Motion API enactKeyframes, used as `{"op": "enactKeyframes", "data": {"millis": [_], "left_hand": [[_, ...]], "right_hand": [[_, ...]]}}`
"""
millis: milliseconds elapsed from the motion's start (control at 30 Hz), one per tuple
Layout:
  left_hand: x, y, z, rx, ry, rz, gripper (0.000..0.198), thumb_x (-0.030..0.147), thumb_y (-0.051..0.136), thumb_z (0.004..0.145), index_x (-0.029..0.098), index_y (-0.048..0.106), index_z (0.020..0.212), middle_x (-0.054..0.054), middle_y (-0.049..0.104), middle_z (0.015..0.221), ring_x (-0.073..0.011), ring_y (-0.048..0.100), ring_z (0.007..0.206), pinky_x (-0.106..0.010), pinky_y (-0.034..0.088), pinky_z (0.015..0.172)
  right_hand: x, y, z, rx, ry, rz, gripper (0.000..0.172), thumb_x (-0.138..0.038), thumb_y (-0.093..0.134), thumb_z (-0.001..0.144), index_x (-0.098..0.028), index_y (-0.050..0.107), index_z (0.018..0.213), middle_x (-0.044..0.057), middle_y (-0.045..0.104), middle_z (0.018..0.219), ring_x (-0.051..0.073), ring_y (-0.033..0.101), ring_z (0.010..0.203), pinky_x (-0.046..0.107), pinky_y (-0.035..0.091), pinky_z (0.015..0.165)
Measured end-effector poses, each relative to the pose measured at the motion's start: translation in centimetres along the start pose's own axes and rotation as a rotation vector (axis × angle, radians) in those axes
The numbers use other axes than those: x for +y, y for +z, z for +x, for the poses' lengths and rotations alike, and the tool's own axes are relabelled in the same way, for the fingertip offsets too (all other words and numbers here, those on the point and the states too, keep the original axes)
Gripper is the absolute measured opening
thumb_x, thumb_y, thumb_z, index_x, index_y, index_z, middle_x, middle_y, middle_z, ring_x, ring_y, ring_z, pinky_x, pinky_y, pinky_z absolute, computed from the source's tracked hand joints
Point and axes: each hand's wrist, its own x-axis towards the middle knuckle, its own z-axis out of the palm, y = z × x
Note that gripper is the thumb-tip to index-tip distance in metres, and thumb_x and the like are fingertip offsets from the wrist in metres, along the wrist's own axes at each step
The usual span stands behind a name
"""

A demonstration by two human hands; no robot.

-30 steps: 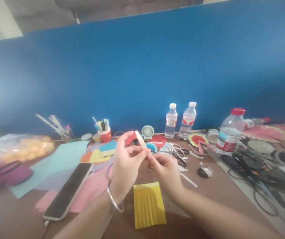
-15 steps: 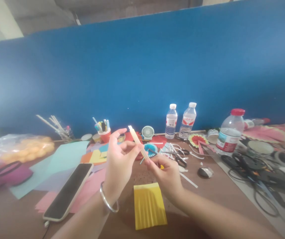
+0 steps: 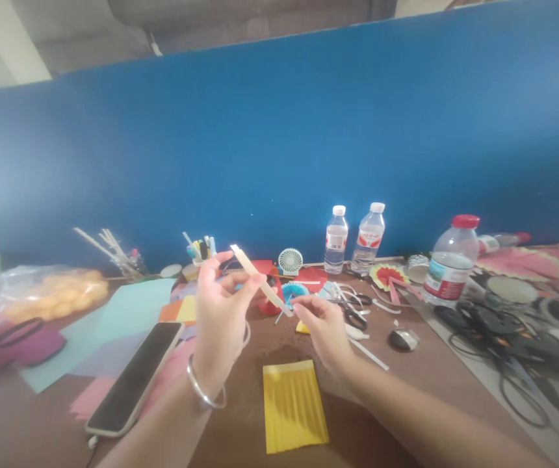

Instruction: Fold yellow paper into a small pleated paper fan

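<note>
Blue partition (image 3: 279, 143) behind; the raised left hand (image 3: 223, 302) pinches a slanted pale-yellow strip (image 3: 246, 262); the right hand (image 3: 327, 330) angles inward at its lower end, grip unclear.

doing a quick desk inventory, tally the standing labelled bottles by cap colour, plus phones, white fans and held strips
White-capped bottles: 2
Red-capped bottle: 1
Phone: 1
White fan: 1
Held strip: 1
Total: 6
</note>
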Motion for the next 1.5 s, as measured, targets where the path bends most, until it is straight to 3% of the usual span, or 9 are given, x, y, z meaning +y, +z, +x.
{"op": "enactKeyframes", "data": {"millis": [300,500,600,733,867,1067,1233,1400,1500], "left_hand": [[-1.1,1.2,-1.2,-0.174,-0.092,0.048,0.049,0.025,0.061,0.07,0.021,0.038,0.114,0.002,0.063,0.062,-0.0134,0.061,0.059,-0.023,0.048,0.055],[-0.8,0.0,0.5,0.045,-0.016,-0.118,0.048,0.024,0.066,0.065,0.019,0.045,0.108,-0.001,0.065,0.07,-0.0132,0.061,0.064,-0.022,0.048,0.059],[-0.7,-0.6,1.4,0.022,0.013,-0.129,0.03,0.024,0.066,0.064,0.016,0.055,0.091,-0.004,0.064,0.077,-0.0148,0.061,0.074,-0.024,0.047,0.066],[-0.7,-0.8,1.5,-0.124,-0.029,-0.002,0.016,0.029,0.06,0.069,0.014,0.059,0.077,-0.003,0.061,0.074,-0.0139,0.059,0.07,-0.025,0.047,0.064],[-0.8,-0.7,1.3,-0.325,-0.043,0.146,0.012,0.027,0.057,0.071,0.016,0.059,0.074,-0.002,0.06,0.072,-0.0126,0.056,0.065,-0.026,0.046,0.064],[-1.1,-0.5,1.2,-0.493,-0.099,0.182,0.012,0.026,0.051,0.074,0.017,0.056,0.069,-0.001,0.058,0.065,-0.0136,0.057,0.061,-0.028,0.047,0.061],[-1.4,-0.7,1.2,-0.529,-0.073,0.261,0.011,0.024,0.05,0.074,0.017,0.058,0.075,-0.004,0.062,0.068,-0.0162,0.059,0.066,-0.03,0.046,0.064],[-1.7,-0.7,1.2,-0.556,-0.048,0.281,0.007,0.021,0.052,0.071,0.017,0.057,0.074,-0.004,0.064,0.07,-0.0163,0.059,0.066,-0.03,0.045,0.065],[-1.9,-0.7,1.1,-0.574,-0.069,0.285,0.006,0.021,0.052,0.071,0.018,0.056,0.075,-0.003,0.064,0.071,-0.0164,0.06,0.066,-0.03,0.044,0.064]], "right_hand": [[-3.1,-0.5,-0.7,-0.159,-0.076,-0.068,0.02,-0.036,0.057,0.072,-0.018,0.063,0.069,0.001,0.061,0.065,0.012,0.051,0.056,0.024,0.039,0.053],[-2.5,-0.6,-0.1,-0.144,-0.074,-0.017,0.02,-0.035,0.057,0.071,-0.018,0.067,0.071,0.003,0.065,0.066,0.016,0.057,0.064,0.026,0.042,0.059],[-3.0,-2.2,1.7,-0.049,-0.171,0.024,0.025,-0.034,0.05,0.075,-0.018,0.064,0.089,0.004,0.066,0.081,0.017,0.058,0.073,0.027,0.044,0.063],[-3.6,-6.3,5.0,0.064,-0.213,-0.544,0.028,-0.034,0.042,0.078,-0.021,0.061,0.093,0.004,0.065,0.086,0.018,0.058,0.077,0.029,0.043,0.066],[-1.5,-10.0,7.2,-0.306,0.211,-1.404,0.021,-0.029,0.058,0.063,-0.018,0.064,0.08,0.01,0.065,0.083,0.025,0.059,0.076,0.034,0.041,0.063],[2.5,-10.9,7.6,-0.454,0.304,-1.473,0.04,-0.024,0.074,0.038,-0.014,0.063,0.075,0.009,0.064,0.076,0.026,0.061,0.073,0.031,0.043,0.058],[3.0,-10.8,7.9,-0.308,0.175,-1.497,0.048,-0.032,0.063,0.061,-0.016,0.051,0.104,0.013,0.06,0.099,0.027,0.056,0.091,0.034,0.041,0.068],[4.2,-11.1,8.3,-0.261,0.173,-1.488,0.019,-0.026,0.051,0.071,-0.013,0.06,0.082,0.015,0.064,0.086,0.028,0.06,0.082,0.033,0.041,0.064],[4.7,-11.0,8.3,-0.291,0.134,-1.447,0.02,-0.028,0.047,0.075,-0.016,0.063,0.073,0.012,0.065,0.081,0.024,0.061,0.076,0.029,0.04,0.061]]}}
